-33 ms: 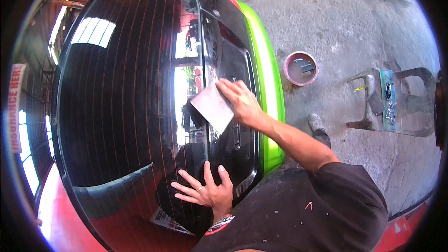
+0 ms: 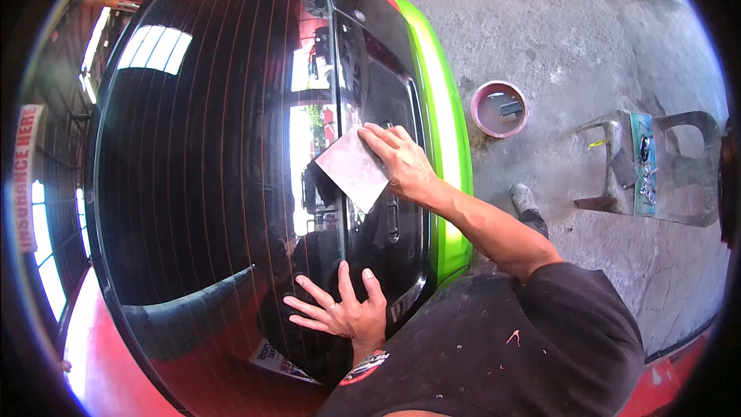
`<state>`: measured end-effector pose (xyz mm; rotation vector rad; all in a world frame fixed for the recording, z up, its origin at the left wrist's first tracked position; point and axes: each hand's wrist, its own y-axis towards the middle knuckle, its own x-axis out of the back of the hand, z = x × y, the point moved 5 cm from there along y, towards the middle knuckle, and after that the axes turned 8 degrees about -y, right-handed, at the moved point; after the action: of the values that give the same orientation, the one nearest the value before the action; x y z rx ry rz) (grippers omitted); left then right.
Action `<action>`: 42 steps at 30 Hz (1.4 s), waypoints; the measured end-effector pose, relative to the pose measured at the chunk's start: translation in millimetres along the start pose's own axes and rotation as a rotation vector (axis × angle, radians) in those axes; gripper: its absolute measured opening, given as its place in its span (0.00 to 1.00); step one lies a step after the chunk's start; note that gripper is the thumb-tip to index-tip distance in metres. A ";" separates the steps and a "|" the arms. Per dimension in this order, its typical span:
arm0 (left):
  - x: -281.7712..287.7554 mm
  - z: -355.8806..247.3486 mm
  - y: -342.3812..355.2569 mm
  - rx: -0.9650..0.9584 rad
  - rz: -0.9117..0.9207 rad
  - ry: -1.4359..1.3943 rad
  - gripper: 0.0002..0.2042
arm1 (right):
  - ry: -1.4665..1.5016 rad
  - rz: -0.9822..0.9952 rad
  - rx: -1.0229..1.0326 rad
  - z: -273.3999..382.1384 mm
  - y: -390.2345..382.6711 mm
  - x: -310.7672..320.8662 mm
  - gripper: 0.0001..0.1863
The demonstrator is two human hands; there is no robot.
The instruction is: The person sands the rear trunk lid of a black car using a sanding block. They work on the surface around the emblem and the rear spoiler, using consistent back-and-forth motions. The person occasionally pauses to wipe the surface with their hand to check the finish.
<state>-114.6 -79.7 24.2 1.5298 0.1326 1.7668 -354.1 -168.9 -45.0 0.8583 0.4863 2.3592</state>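
A pale grey square sheet, looking like the back of sandpaper [image 2: 353, 167], is in my right hand [image 2: 403, 162]. Its fingers grip the sheet's right edge, over the seam between the dark rear window [image 2: 208, 170] and the glossy black tailgate panel [image 2: 386, 77] of a car. Whether the whole sheet touches the surface is hard to tell. Nearer to me, my left hand [image 2: 347, 313] rests palm down with fingers spread across the window's lower edge, a ring on one finger. Nothing is held in it.
A bright green bumper [image 2: 444, 123] runs along the car's right side. On the concrete floor [image 2: 571, 46] stands a pinkish tub [image 2: 476, 120] of water with a dark block-like thing in it. Farther right is a grey plastic chair [image 2: 691, 170] bearing dark sheets. My shoe [image 2: 522, 198] shows between.
The sheet's lower corner and my right hand have shifted very slightly away from me. My left hand stays spread in the same place.
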 end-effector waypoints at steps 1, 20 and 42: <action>1.6 3.1 -3.3 0.023 0.035 0.012 0.17 | -0.037 -0.003 0.019 -2.7 -8.0 -11.0 0.37; 3.9 2.7 -3.4 0.020 0.019 0.014 0.17 | -0.028 -0.057 -0.037 -0.1 -1.6 -12.9 0.40; 3.8 3.7 -2.0 0.020 0.020 0.004 0.17 | 0.005 -0.042 -0.022 5.6 3.2 -4.6 0.37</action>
<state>-110.3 -77.5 27.1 1.5467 0.1380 1.7893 -348.7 -173.4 -41.5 0.8245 0.4754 2.3254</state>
